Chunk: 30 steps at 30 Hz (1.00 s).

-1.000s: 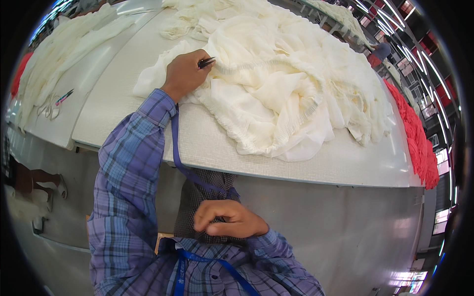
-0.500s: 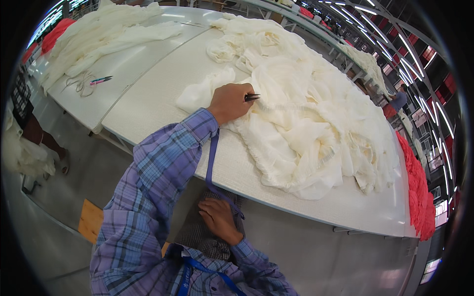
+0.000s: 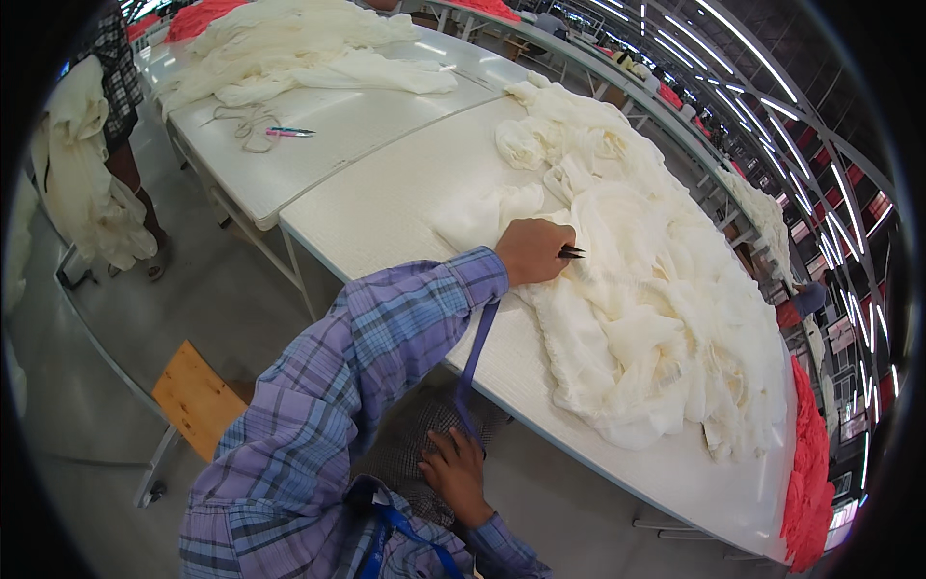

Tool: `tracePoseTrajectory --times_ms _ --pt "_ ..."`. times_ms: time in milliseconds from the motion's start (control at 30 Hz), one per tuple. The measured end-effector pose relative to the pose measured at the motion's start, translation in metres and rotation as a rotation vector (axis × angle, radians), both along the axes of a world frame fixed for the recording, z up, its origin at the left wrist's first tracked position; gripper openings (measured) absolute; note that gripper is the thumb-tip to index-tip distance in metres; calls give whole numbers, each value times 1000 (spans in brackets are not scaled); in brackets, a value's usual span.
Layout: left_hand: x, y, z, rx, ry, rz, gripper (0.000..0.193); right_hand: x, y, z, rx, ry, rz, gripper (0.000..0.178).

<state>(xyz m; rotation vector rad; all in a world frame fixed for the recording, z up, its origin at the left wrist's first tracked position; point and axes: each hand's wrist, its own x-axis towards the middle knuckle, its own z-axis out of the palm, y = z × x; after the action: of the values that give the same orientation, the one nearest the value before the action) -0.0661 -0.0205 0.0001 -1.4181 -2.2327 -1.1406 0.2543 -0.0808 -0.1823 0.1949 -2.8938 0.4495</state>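
We see the left hand (image 3: 535, 253) closed around a dark pointed tool (image 3: 573, 253), whose tips jut out over the cream cloth (image 3: 656, 289). The right hand (image 3: 457, 477) lies loosely open, fingers slightly parted, on the patterned garment (image 3: 407, 482) beneath the desk's (image 3: 386, 207) near edge. We find the cloth heaped, crumpled and ruffled, stretching from that edge toward the far one.
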Motion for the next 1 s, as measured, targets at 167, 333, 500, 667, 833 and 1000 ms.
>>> tracePoseTrajectory --times_ms 167,333,500,667,833,1000 --pt "1 0 0 -46 -17 -17 18 14 1 -10 26 -39 17 28" --pt "0 -2 1 -54 -31 -19 18 16 -13 -14 -35 170 -69 18" --pt "2 -1 2 -44 -26 -18 18 13 -6 -35 -334 242 -133 13" --pt "3 -2 1 -37 -21 -14 18 15 1 -24 -421 93 -193 15" --pt "2 -1 -1 -10 -22 -14 17 25 -5 -44 -550 46 -337 23" --pt "0 -2 -2 -4 -37 -16 16 28 -9 -38 -512 169 -323 23"
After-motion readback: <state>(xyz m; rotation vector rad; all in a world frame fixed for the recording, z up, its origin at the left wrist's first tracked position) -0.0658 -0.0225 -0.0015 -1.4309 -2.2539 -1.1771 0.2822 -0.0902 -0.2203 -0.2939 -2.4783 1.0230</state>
